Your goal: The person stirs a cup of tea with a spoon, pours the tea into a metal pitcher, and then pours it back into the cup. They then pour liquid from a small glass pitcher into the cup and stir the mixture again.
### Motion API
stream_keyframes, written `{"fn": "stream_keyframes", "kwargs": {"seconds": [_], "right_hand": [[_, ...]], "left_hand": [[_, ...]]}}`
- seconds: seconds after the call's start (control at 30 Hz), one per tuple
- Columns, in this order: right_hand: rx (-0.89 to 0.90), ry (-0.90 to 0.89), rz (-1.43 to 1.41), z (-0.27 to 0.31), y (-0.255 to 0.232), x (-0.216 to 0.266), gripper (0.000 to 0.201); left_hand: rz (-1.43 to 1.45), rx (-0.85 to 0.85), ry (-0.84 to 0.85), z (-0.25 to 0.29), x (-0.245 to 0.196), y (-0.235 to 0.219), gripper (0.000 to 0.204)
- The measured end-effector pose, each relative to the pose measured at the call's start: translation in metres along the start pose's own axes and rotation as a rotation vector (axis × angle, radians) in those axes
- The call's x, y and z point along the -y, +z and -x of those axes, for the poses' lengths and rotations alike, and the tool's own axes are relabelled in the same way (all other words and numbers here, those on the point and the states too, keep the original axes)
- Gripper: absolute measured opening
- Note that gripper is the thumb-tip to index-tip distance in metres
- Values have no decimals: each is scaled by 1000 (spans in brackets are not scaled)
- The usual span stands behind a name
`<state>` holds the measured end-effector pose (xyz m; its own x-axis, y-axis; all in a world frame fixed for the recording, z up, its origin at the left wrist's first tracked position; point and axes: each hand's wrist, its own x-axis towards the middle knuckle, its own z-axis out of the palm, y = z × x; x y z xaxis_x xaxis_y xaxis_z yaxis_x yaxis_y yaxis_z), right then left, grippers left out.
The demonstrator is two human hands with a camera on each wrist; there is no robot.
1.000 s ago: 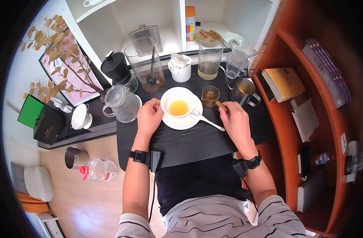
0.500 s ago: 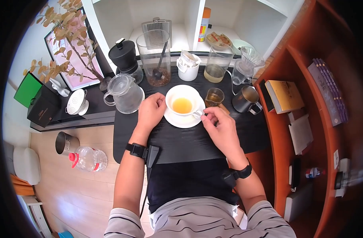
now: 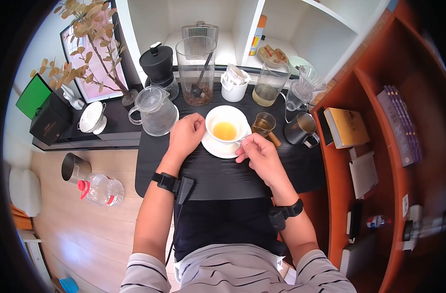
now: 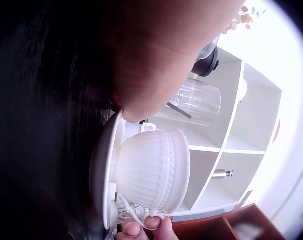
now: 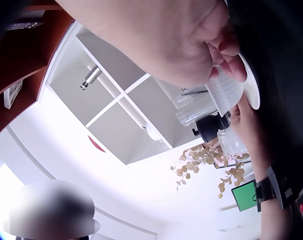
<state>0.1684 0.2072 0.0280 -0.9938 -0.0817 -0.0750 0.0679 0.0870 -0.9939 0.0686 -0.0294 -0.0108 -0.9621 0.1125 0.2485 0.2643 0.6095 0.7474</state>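
Note:
A white teacup (image 3: pixel 228 114) with amber liquid in it stands on a white saucer (image 3: pixel 217 150) at the middle of the black table. My left hand (image 3: pixel 187 133) is at the saucer's left side, with thumb and fingers pinching its rim. On the other side, my right hand (image 3: pixel 260 157) pinches the cup's small handle; the left wrist view shows its fingertips (image 4: pixel 132 228) at the handle loop. The cup (image 4: pixel 147 165) has a ribbed outside and sits upright. The spoon seen earlier is hidden by my right hand in the head view.
Behind the cup stand a glass jug (image 3: pixel 157 115), a black grinder (image 3: pixel 156 63), a tall glass cylinder (image 3: pixel 195 68), a white canister (image 3: pixel 234 90) and a beaker (image 3: pixel 266 95). A small wooden-handled glass pitcher (image 3: pixel 263 124) and a metal mug (image 3: pixel 301 128) stand to the right.
My right hand has let go of the small pitcher's wooden handle and moved left to the teacup's handle. My left hand has stayed at the saucer's edge. The head view has shifted.

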Motion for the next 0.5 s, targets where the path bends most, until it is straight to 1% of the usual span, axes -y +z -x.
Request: {"fn": "stream_keyframes", "kwargs": {"seconds": [0.07, 0.1, 0.17, 0.2, 0.27, 0.37, 0.43, 0.5], "right_hand": [[32, 70, -52, 0, -2, 0, 23], [37, 71, -43, -1, -1, 0, 23], [22, 116, -101, -1, 0, 1, 22], [26, 116, -93, -1, 0, -1, 22], [26, 100, -193, -2, 2, -4, 22], [1, 53, -195, -3, 4, -5, 23], [-12, 51, -200, -1, 7, 0, 24], [-28, 49, -206, 1, 7, 2, 24]], "left_hand": [[6, 1, -11, 1, -1, -1, 18], [4, -1, 0, 1, -1, -1, 18], [7, -10, 7, 1, -2, -2, 18], [6, -6, 5, 2, -3, -2, 17], [9, -7, 2, 2, -4, -2, 17], [0, -7, 7, 1, 1, -1, 15], [1, -45, 83, 0, 6, 2, 14], [2, -49, 85, 0, 7, 2, 13]]}}
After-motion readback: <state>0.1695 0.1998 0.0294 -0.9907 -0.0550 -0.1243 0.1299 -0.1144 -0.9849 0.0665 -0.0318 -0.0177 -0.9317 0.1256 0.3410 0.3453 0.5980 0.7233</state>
